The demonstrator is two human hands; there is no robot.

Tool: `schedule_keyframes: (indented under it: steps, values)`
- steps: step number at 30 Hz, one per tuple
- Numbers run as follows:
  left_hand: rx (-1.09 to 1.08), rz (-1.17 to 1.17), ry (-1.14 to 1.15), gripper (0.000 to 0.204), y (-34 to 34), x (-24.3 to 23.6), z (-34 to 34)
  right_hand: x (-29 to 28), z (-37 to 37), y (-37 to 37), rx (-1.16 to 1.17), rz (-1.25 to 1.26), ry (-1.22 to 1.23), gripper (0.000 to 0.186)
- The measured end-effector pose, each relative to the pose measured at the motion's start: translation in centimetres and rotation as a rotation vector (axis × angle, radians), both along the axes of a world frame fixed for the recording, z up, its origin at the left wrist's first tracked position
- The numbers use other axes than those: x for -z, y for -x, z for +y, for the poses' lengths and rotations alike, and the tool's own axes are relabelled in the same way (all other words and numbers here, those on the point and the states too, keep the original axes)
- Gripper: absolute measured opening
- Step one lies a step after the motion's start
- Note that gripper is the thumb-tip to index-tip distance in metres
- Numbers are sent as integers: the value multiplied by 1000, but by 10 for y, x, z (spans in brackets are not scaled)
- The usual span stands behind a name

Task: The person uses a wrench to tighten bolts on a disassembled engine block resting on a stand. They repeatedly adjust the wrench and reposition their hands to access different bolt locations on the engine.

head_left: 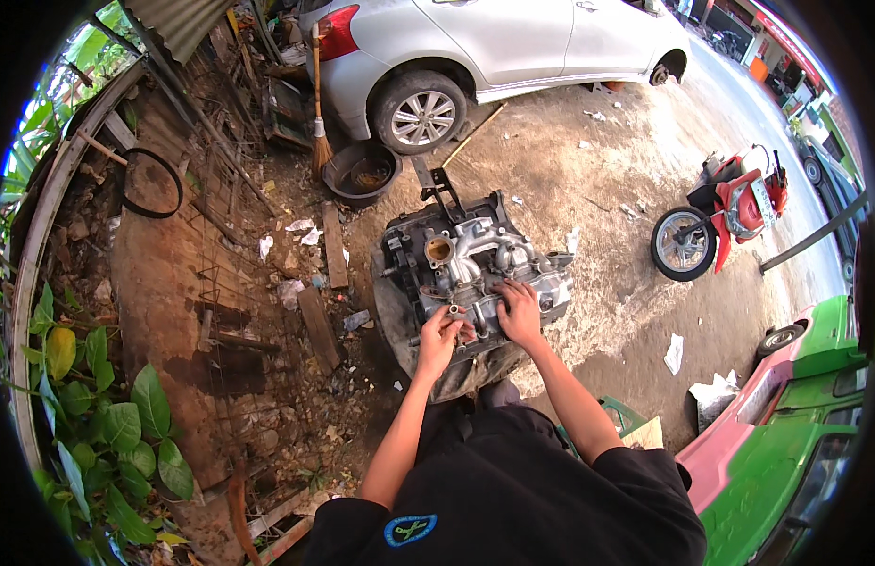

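In front of me stands an engine block (541, 294) of grey metal with a branched intake manifold (477, 238) on top and a brass-coloured round opening at its left. My left hand (439, 343) is over the near left side of the engine, thumb and fingers pinched on a small ring-shaped metal part (454, 308). My right hand (520, 313) lies on the engine's near right side, palm down and fingers stretched over the metal. What lies under those fingers is hidden. A dark metal bracket (443, 193) sticks up from the engine's far side.
A black basin (386, 176) with dark liquid and a broom (320, 141) are beyond the engine, near a silver car (513, 47). Wooden planks (335, 247) and litter lie to the left. A red motorcycle (739, 212) and a green and pink vehicle (767, 472) stand to the right.
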State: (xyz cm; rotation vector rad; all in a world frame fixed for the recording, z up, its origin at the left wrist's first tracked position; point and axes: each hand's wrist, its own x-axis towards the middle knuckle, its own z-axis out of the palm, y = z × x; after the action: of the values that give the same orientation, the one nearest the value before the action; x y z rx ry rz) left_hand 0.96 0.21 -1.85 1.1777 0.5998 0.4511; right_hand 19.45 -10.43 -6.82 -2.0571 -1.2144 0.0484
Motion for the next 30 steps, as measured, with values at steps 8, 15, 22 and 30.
schedule_keyframes:
  steps: [8,15,22,30]
  values:
    - [131,119,-264,17,-13,-3,11,-4,1,0,0,21,14,34]
    - [209,147,-430,16,-15,-10,9,-9,-1,2,-8,34,15,35]
    - [-58,28,-458,11,11,14,7,-4,0,0,-6,20,10,34]
    - [-450,-138,428,14,88,85,-27,-4,0,1,0,34,18,35]
